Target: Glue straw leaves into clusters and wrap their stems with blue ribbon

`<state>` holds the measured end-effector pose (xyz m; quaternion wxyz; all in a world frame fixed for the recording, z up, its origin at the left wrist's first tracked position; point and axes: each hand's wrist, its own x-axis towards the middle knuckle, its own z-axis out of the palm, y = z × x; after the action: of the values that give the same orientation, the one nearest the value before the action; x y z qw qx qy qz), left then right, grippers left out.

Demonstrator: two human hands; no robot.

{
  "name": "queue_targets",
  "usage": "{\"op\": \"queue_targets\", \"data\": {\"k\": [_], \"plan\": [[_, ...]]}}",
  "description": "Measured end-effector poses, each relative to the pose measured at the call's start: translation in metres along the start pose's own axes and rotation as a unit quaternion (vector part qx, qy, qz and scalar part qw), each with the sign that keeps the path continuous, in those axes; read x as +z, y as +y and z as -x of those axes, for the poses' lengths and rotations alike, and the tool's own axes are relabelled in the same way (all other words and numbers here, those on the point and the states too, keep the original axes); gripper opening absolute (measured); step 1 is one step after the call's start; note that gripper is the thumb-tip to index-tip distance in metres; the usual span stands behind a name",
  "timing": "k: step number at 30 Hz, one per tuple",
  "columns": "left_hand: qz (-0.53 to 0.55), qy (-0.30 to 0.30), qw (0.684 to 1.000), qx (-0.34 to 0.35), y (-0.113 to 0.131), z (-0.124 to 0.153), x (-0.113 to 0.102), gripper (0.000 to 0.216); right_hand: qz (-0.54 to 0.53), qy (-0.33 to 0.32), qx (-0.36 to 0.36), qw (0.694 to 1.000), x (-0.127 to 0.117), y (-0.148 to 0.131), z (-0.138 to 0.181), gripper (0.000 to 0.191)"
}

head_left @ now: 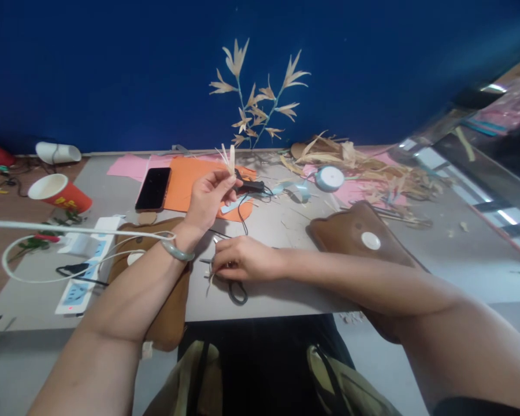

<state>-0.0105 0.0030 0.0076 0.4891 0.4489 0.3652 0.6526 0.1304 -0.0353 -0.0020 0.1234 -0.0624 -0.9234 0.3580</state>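
Note:
My left hand [208, 196], with a bangle at the wrist, is raised over the table and pinches a small bunch of pale dried husk strips [231, 157] pointing upward. Lower and closer to me, my right hand [245, 259] is closed around a pair of scissors [237, 293] near the tabletop. One dark handle loop shows below the palm and a blade tip sticks out to the left; the fingers hide the rest. A branch with pale husk leaves [266, 110] on blue-green stems stands upright against the blue wall. Behind my left hand is a black tool with a cord [253, 186].
A phone [153, 189] lies beside orange sheets [184, 185]. At left are a red paper cup [60, 193], a power strip [80, 283] and a white cable [78, 228]. Brown cushions [355, 231] lie under my forearms. Right of centre are a tape spool [329, 178] and dried husks [372, 164].

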Motion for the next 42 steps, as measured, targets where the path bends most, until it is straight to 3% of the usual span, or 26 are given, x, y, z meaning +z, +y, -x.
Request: {"op": "queue_targets", "data": {"k": [2, 5, 8, 10, 20, 26, 33, 37, 42], "plan": [[0.005, 0.005, 1.0, -0.004, -0.001, 0.0, 0.0, 0.02, -0.138, 0.046, 0.043, 0.988, -0.005, -0.001, 0.003, 0.016], [0.012, 0.013, 1.0, -0.009, -0.001, 0.0, 0.0, 0.022, -0.313, 0.093, 0.127, 0.937, -0.015, 0.002, 0.007, 0.021], [0.008, 0.011, 1.0, -0.016, -0.001, 0.0, 0.001, 0.024, -0.423, 0.132, 0.175, 0.879, -0.029, 0.009, 0.01, 0.021], [0.003, 0.013, 0.999, -0.03, -0.001, 0.0, 0.001, 0.026, -0.458, 0.153, 0.178, 0.857, -0.039, 0.014, 0.012, 0.022], [-0.044, 0.024, 0.998, -0.042, 0.001, 0.004, 0.005, 0.024, -0.491, 0.291, 0.138, 0.809, -0.073, 0.042, 0.014, 0.026], [-0.076, 0.016, 0.995, -0.061, -0.003, 0.008, 0.008, 0.023, -0.527, 0.316, 0.132, 0.778, -0.072, 0.052, 0.021, 0.026], [-0.112, 0.008, 0.99, -0.08, -0.001, 0.012, 0.014, 0.021, -0.518, 0.309, 0.151, 0.783, -0.074, 0.05, 0.025, 0.019], [-0.115, 0.001, 0.99, -0.087, -0.001, 0.015, 0.017, 0.018, -0.517, 0.342, 0.145, 0.771, -0.074, 0.047, 0.026, 0.015], [-0.069, 0.03, 0.985, -0.156, 0.0, 0.016, 0.02, 0.025, -0.527, 0.361, 0.138, 0.757, -0.074, 0.049, 0.027, 0.016]]}}
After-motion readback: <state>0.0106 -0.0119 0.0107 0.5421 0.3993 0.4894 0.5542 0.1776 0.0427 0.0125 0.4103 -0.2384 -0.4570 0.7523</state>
